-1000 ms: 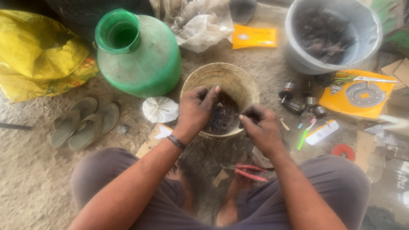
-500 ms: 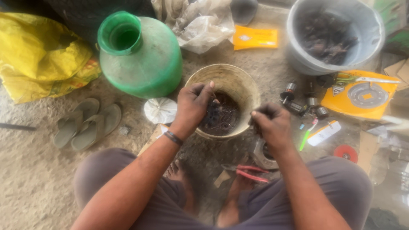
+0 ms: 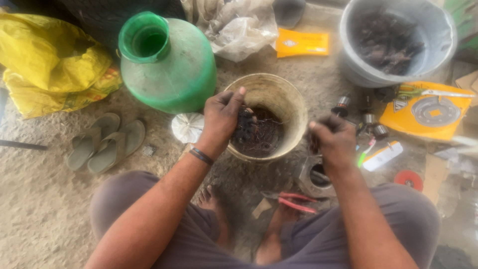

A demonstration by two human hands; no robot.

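Observation:
I sit on a sandy floor with a pale bucket (image 3: 291,102) between my knees, holding a tangle of thin dark wire (image 3: 264,137). My left hand (image 3: 221,117) reaches over the bucket's near left rim, fingers closed on a dark clump of that material (image 3: 244,127). My right hand (image 3: 336,139) has come out to the bucket's right side, fingers curled around a small dark piece that I cannot make out. Just below it stands a small round metal part (image 3: 313,177). Red-handled pliers (image 3: 294,201) lie by my feet.
A large green jug (image 3: 167,65) stands left of the bucket, a white disc (image 3: 188,127) at its foot. A grey tub (image 3: 398,40) of dark scrap is at the back right. Yellow bag (image 3: 50,65), sandals (image 3: 104,142), yellow packets (image 3: 425,109), small metal parts (image 3: 368,122).
My right hand has drawn out of the bucket and moved right and down. My left hand stays at the rim, gripping the dark clump.

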